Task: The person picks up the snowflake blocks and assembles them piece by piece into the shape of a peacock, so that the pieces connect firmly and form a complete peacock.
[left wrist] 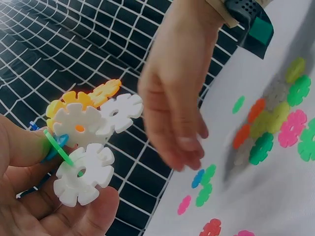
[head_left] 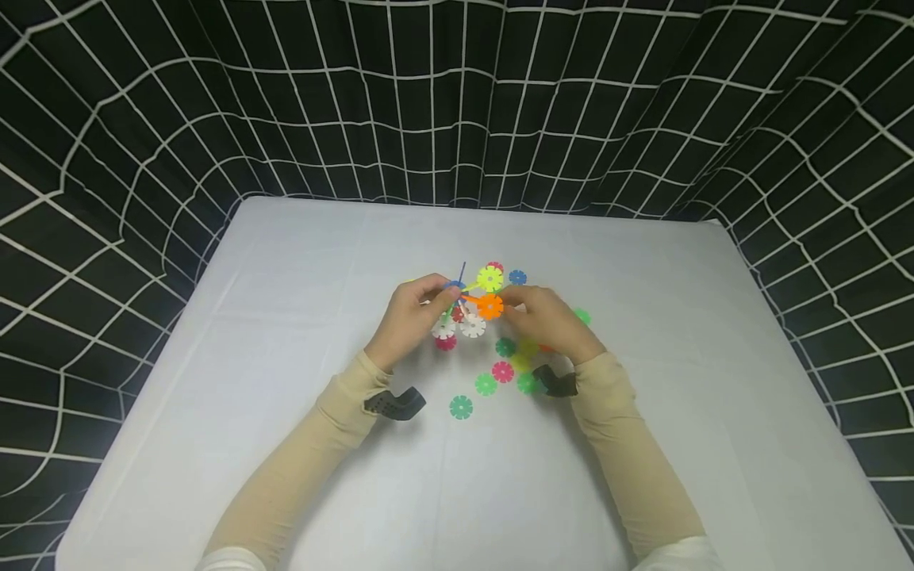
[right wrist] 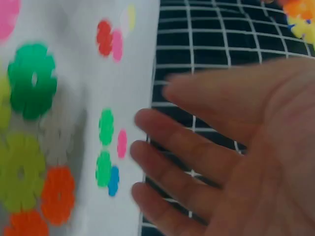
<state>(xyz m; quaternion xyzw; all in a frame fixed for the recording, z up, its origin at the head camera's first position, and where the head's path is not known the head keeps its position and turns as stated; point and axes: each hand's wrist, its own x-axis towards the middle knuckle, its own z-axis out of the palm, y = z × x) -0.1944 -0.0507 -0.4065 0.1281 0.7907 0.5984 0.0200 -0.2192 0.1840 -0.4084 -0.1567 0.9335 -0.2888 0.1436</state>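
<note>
Between thumb and fingers, my left hand (head_left: pixel 410 313) pinches a cluster of joined notched plastic discs, held above the table. Seen from the left wrist, the cluster has white discs (left wrist: pixel 83 174), orange-yellow discs (left wrist: pixel 74 101), a green disc (left wrist: pixel 58 147) shown edge-on and a blue one (left wrist: pixel 58 145) by the thumb. In the head view, a yellow disc (head_left: pixel 489 278) and an orange disc (head_left: pixel 490 306) stick out to its right. Just right of these is my right hand (head_left: pixel 548 319). Its fingers (right wrist: pixel 182 147) are spread and hold nothing in the right wrist view.
Loose discs lie on the white table (head_left: pixel 321 262), among them a pink disc (head_left: pixel 503 372), a teal disc (head_left: pixel 461 408) and a blue disc (head_left: pixel 517 277). Several more lie beneath my right wrist. A dark curtain with a white grid (head_left: pixel 428 103) surrounds the table.
</note>
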